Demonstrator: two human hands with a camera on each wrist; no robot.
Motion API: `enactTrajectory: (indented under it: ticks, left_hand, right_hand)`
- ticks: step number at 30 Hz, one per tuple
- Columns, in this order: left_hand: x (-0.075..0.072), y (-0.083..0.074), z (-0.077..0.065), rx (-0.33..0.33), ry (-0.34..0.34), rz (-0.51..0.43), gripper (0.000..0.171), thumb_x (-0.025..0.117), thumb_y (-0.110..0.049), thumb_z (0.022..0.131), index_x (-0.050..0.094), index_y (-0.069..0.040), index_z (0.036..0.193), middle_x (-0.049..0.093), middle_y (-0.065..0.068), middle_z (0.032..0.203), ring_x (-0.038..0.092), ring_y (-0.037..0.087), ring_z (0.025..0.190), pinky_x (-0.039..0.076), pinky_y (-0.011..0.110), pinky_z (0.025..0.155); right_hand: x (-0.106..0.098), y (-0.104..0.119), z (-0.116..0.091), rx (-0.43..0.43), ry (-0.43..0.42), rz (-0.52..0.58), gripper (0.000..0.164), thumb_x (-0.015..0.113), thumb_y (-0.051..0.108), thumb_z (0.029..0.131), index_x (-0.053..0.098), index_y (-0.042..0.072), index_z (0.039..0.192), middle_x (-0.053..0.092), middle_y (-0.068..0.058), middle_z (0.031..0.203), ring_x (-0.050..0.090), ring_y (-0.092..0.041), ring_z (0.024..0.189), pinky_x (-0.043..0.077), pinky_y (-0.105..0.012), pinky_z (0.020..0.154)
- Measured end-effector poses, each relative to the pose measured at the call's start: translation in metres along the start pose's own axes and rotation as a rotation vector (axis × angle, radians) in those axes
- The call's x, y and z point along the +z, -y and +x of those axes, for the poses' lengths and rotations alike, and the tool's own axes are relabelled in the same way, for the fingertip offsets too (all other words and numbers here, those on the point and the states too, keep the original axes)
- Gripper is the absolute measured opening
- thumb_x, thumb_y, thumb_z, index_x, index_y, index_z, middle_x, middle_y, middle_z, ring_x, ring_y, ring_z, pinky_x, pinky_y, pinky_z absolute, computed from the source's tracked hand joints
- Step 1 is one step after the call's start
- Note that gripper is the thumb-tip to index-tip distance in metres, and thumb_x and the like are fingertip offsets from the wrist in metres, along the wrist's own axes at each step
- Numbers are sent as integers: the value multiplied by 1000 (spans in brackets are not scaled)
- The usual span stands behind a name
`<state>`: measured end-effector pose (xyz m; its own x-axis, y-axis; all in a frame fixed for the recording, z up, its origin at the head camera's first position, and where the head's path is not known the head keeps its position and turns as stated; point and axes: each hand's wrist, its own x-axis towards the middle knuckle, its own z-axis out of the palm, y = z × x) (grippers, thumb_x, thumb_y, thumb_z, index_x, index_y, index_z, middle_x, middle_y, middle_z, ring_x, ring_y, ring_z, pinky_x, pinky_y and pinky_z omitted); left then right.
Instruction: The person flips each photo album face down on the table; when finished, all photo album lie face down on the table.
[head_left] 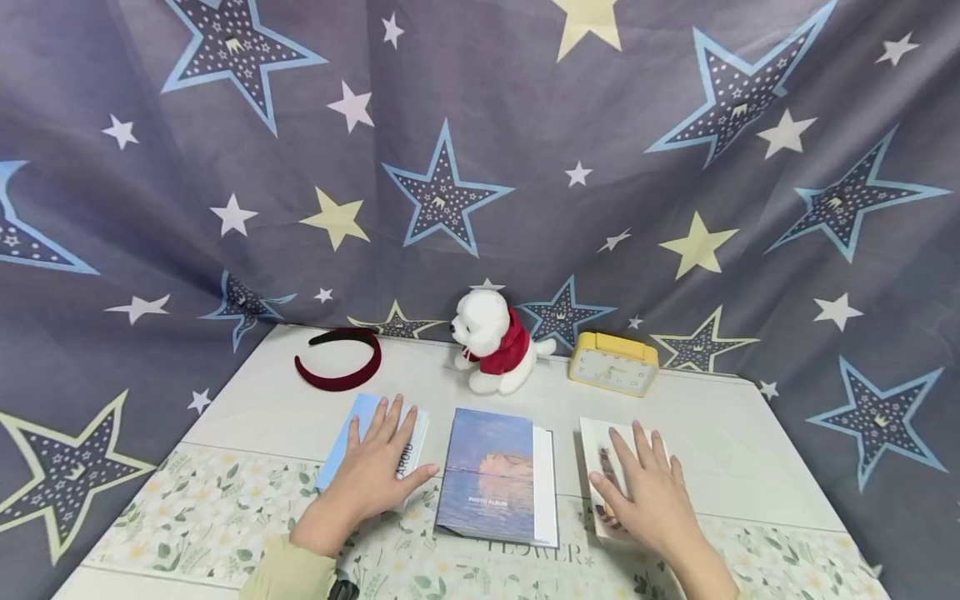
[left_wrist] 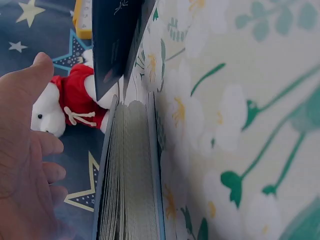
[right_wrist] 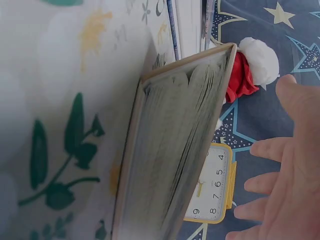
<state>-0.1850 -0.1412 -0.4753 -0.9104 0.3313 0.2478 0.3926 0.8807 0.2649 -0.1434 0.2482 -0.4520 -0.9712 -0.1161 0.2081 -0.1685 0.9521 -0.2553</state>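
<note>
My left hand (head_left: 375, 473) is spread over a light blue photo album (head_left: 337, 462) with dark lettering partly covered by the fingers. The left wrist view shows the album's page edges (left_wrist: 132, 170), with the hand a little off its cover. Over on the right, my right hand (head_left: 648, 500) spreads its fingers above a white-covered album (head_left: 594, 433); its picture is partly hidden. In the right wrist view that album's thick pages (right_wrist: 167, 140) face the camera, and the fingers stand apart from the cover. Between the hands lies a photo album (head_left: 483, 467) with a sea-and-cliff picture.
A dark red headband (head_left: 337, 382) lies at the back left. A white plush dog (head_left: 491, 342) in a red hoodie sits at the back middle, with a yellow alarm clock (head_left: 613, 364) to its right. Behind the table hangs a grey star-patterned curtain (head_left: 525, 108).
</note>
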Motion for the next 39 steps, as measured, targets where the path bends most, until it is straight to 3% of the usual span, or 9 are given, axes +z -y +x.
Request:
enactTrajectory:
  ticks: [13,23,31,39]
  left_hand:
    - [-1,-3,6,25,-5,17,89,52,-66,89,33,-6,152,14,17,161,8,38,147,6,71,108]
    - [-1,-20,14,46,0,-11,96,52,-68,88,24,-4,154,12,14,161,7,34,148,6,69,110]
    - [-6,-51,28,92,118,-103,91,52,-63,91,23,-5,154,6,13,161,0,31,148,3,66,112]
    - [1,-95,42,219,194,-147,79,52,-49,97,26,0,153,9,20,160,0,36,147,7,62,114]
  right_hand:
    - [-3,-11,-6,28,14,-13,68,51,52,97,44,7,147,26,-31,153,17,-57,138,15,-76,102]
    - [-5,-22,-14,53,27,2,70,50,54,96,45,5,145,27,-33,151,21,-58,136,18,-77,100]
    - [-7,-29,-21,88,42,-9,64,54,48,97,49,4,143,29,-35,149,26,-59,133,24,-76,99]
    - [-7,-35,-27,135,85,-19,64,53,50,96,50,4,142,29,-37,148,34,-60,128,32,-73,96]
